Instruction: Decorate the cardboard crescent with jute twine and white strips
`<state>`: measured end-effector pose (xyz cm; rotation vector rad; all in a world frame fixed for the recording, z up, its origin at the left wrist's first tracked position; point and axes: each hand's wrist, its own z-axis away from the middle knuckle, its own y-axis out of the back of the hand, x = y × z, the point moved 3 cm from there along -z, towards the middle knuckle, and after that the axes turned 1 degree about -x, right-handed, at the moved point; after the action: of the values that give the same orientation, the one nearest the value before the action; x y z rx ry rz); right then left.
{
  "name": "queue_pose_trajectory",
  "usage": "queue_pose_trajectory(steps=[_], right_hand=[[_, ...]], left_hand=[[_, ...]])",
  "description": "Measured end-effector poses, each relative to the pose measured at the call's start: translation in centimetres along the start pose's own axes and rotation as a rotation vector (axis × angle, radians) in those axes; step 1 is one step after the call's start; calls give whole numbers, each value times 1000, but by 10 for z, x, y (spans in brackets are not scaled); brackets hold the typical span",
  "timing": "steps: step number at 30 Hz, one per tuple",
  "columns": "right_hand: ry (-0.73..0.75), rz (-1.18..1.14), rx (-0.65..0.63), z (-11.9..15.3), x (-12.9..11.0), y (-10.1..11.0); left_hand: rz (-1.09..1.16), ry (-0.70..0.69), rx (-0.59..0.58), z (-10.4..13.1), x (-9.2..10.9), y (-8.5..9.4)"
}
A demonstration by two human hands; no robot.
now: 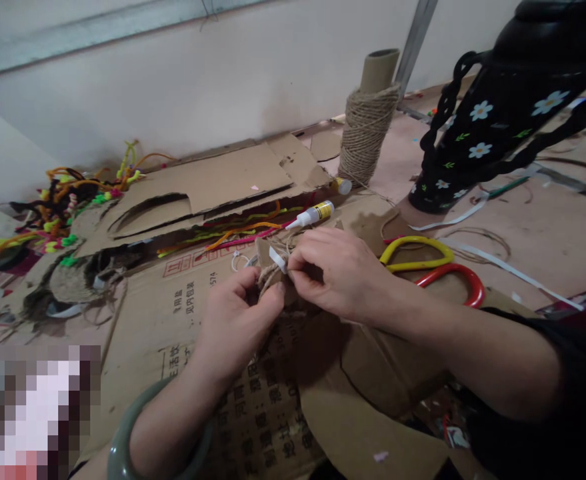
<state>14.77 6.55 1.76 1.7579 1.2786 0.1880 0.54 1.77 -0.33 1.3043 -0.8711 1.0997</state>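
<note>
My left hand pinches a small twine-wrapped piece of cardboard between thumb and fingers, over the printed cardboard sheet. Closed at the other side of that piece, my right hand grips a narrow white strip that lies across the twine. The fingertips of the right hand are partly hidden behind its knuckles. Just beyond my hands lies a small glue bottle with a yellow label, its nozzle pointing left. Yellow-and-red-handled scissors rest by my right forearm, their blades out of sight.
A twine spool stands at the back, beside a black flowered bottle with a braided strap. Cut cardboard lies along the wall. Colourful pipe cleaners are heaped at the left. Printed cardboard covers the surface under my hands.
</note>
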Motion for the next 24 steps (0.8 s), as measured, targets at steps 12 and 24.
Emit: queue_pose_trajectory(steps=[12,24], right_hand=[[-159,-64,-126,-5,11,4],[-227,-121,-349,-7,9,2]], left_hand=[[135,5,-25,-3,-4,2],[77,-38,-19,-3,-7,2]])
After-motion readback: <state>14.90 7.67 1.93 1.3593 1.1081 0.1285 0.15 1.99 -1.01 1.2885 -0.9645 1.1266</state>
